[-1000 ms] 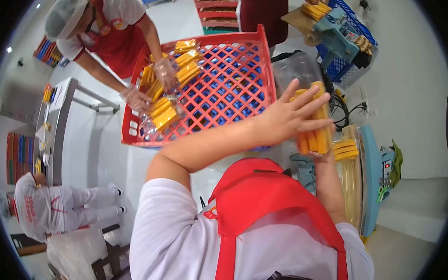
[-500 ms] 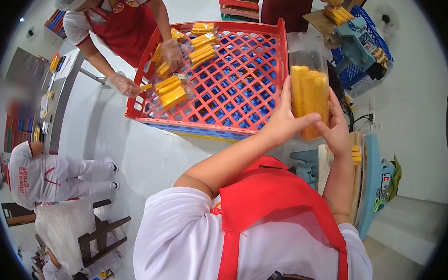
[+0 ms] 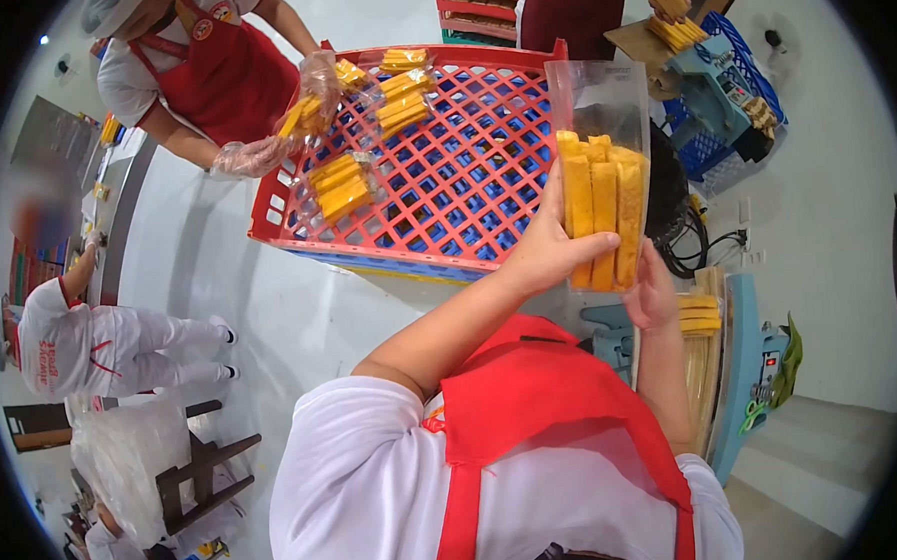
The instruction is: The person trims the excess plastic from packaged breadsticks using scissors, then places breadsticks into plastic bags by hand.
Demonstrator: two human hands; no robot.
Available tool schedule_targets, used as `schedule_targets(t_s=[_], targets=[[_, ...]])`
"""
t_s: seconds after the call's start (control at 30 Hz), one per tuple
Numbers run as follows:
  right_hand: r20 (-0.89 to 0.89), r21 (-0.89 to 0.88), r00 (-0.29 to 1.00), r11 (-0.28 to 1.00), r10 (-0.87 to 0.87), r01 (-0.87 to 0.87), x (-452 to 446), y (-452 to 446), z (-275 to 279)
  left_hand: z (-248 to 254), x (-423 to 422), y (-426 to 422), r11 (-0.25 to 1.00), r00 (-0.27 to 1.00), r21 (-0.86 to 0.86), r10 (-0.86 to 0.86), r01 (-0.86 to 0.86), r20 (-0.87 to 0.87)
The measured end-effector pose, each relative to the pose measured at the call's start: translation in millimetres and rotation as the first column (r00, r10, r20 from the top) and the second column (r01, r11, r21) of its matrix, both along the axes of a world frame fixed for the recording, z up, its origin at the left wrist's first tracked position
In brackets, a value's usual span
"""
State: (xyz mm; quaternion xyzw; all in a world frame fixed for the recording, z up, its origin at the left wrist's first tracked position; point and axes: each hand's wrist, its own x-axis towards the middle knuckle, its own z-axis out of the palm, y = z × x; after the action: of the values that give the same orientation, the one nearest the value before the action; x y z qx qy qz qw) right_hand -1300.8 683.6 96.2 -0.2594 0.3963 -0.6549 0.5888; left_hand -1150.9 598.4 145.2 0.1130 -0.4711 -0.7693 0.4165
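My left hand (image 3: 557,243) is closed around a clear plastic bag (image 3: 603,93) of thick yellow sticks (image 3: 604,208), with its thumb across the front. The bag is upright, its upper part unfilled; whether its top is sealed I cannot tell. At the bag's lower right edge is my right hand (image 3: 653,289), fingers curled against it and partly hidden. Beyond the bag, to the left, lies a red plastic crate (image 3: 417,243) with several flat packs of yellow sticks (image 3: 342,185) on its lattice. A co-worker's gloved hands (image 3: 311,101) hold another pack over the crate's left side.
On my right stands a light-blue machine (image 3: 738,367) with yellow sticks (image 3: 699,314) on its board. Another blue machine (image 3: 705,84) is at the far right, near another person's hand holding sticks. Cables (image 3: 693,254) hang below it. A dark stool (image 3: 205,471) stands left.
The bag has turned its broad side towards me and shifted slightly left. My right hand has slid down to its lower edge. The co-worker has lifted a pack from the crate's left side.
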Motion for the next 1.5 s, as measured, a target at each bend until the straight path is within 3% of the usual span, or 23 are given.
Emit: schedule_targets(t_s=[0.03,0.1,0.13,0.2,0.27,0.37,0.43,0.5,0.57,0.6,0.67,0.8,0.87,0.97,1.0,1.07,1.2,1.23,1.33,1.4,1.43,1.47,1.5], targets=[[0.002,-0.001,1.0,1.0,-0.01,0.01,0.5,1.5,-0.5,-1.4,-1.5,-0.2,1.0,1.0,-0.013,0.004,-0.004,0.009],[0.327,0.019,0.924,0.976,0.201,-0.219,7.3,6.0,5.0,-0.9,-3.1,0.7,0.999,1.0,-0.027,-0.018,0.019,0.022],[0.327,0.016,0.929,0.982,0.171,-0.186,11.0,6.1,6.5,1.1,-2.4,1.5,0.999,1.0,-0.024,-0.021,0.021,0.005],[0.504,-0.102,0.797,0.939,0.333,-0.327,12.8,3.2,11.9,-1.5,-2.1,-5.5,0.993,0.992,-0.06,-0.101,0.106,0.07],[0.436,-0.244,0.745,0.863,0.505,-0.443,5.5,0.1,11.8,0.2,-4.0,-16.1,0.962,0.961,-0.104,-0.238,0.254,0.144],[0.417,-0.145,0.85,0.947,0.321,-0.286,-4.8,-0.3,2.8,0.2,-12.6,-23.7,0.951,0.949,-0.084,-0.283,0.296,0.135],[0.398,-0.12,0.893,0.977,0.21,-0.177,-6.0,0.1,13.3,3.2,-18.4,-26.3,0.972,0.945,-0.079,-0.192,0.22,0.266],[0.384,-0.094,0.916,0.992,0.118,-0.088,-3.5,-2.4,24.0,8.6,-32.5,-18.2,0.975,0.97,-0.157,-0.125,0.159,0.206],[0.131,-0.124,0.98,0.978,-0.153,0.169,2.4,-5.1,31.5,9.4,-43.6,-10.1,0.991,0.995,-0.098,0.084,-0.089,-0.054],[0.132,-0.132,0.979,0.976,-0.156,0.173,6.8,-6.9,33.1,13.7,-42.2,-9.1,0.993,0.996,-0.089,0.076,-0.071,0.055],[-0.13,-0.284,0.936,0.917,-0.327,0.281,16.2,-8.9,35.0,14.4,-47.3,-18.6,0.995,0.996,-0.063,0.084,-0.083,0.013],[0.123,-0.164,0.959,0.948,-0.256,0.274,8.4,-1.8,45.4,16.5,-45.1,-39.8,0.995,0.999,-0.1,0.016,-0.021,-0.049],[0.41,-0.102,0.911,0.995,0.036,0.007,-1.7,-1.2,40.8,19.8,-43.9,-39.3,0.981,0.996,-0.189,-0.057,0.043,-0.068],[0.507,-0.119,0.847,0.986,0.162,-0.118,-5.5,-6.2,47.8,14.1,-34.5,-45.4,0.937,0.975,-0.275,-0.221,0.215,0.009],[0.512,-0.114,0.845,0.987,0.153,-0.11,-6.7,-8.5,48.7,22.0,-32.6,-37.4,0.96,0.975,-0.179,-0.223,0.214,-0.027],[0.355,-0.122,0.932,0.992,0.066,-0.023,-8.7,-13.9,51.0,16.6,-31.5,-42.4,0.957,0.972,-0.18,-0.236,0.227,-0.025],[0.395,-0.109,0.917,0.994,0.05,-0.007,-2.1,-12.9,55.3,18.0,-28.9,-56.3,0.954,0.957,-0.158,-0.272,0.255,-0.102],[0.471,-0.176,0.868,0.981,0.154,-0.079,-2.0,-9.9,55.2,21.4,-29.6,-59.3,0.954,0.958,-0.16,-0.27,0.252,-0.101],[0.541,-0.227,0.785,0.951,0.301,-0.208,-0.7,-4.8,58.0,29.6,-33.4,-71.5,0.816,0.782,-0.137,-0.577,0.561,-0.236],[0.55,-0.204,0.765,0.942,0.336,-0.267,2.7,-5.5,57.8,36.5,-40.4,-69.9,0.882,0.863,-0.063,-0.47,0.467,-0.183],[0.51,-0.209,0.828,0.967,0.234,-0.145,4.9,-9.6,58.7,39.4,-44.1,-69.3,0.932,0.924,-0.001,-0.361,0.364,-0.123],[0.465,-0.219,0.877,0.975,0.122,-0.019,5.8,-13.8,60.5,38.2,-46.9,-72.1,0.957,0.957,-0.085,-0.283,0.277,-0.065],[0.461,-0.219,0.88,0.976,0.116,-0.014,4.9,-19.1,60.6,40.7,-48.2,-69.7,0.955,0.955,-0.086,-0.289,0.283,-0.07]])
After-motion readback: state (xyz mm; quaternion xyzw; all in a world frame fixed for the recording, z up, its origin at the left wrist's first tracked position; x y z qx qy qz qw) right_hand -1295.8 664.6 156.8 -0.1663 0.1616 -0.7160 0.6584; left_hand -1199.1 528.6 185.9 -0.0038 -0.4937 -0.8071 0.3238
